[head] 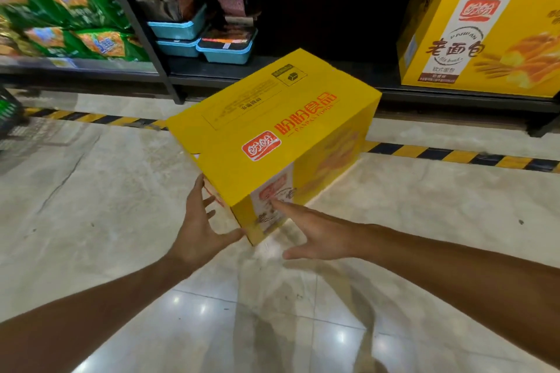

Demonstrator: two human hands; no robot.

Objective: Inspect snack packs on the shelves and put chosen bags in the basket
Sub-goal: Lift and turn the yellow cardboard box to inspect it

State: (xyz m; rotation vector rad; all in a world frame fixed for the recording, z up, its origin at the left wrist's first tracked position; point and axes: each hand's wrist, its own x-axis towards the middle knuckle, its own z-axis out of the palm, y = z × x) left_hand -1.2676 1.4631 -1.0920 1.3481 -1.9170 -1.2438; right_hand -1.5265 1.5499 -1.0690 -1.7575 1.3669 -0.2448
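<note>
Item: yellow carton [272, 130], printed with a red logo and bread pictures, tilted in front of the lower shelf [303, 77], one near corner pointing down toward the floor [121, 221]. Whether that corner rests on the floor or hangs just above it cannot be told.

Left hand [198, 228]: fingers spread wide and straight, flat against the carton's left end face, thumb under the lower corner.

Right hand [315, 232]: fingers open and extended, forefinger tip touching the white label panel on the front face, thumb held apart below. Neither hand curls round the carton; it is braced between open palms.

Basket [9, 112]: dark, only an edge visible at far left, well apart from the carton.

Nearby stock: a matching box [478, 36] on the shelf at right; blue trays [224, 48] of packed goods at centre; green snack bags [75, 9] on the left rack.

Handling note, as judgement: the carton looks bulky and is held only by pressure at one corner, so it could pivot or slip. Both palms are better moved to opposite faces, with one beneath, before lifting or turning it to read the panels. The move to the basket probably calls for a sweep leftward.
</note>
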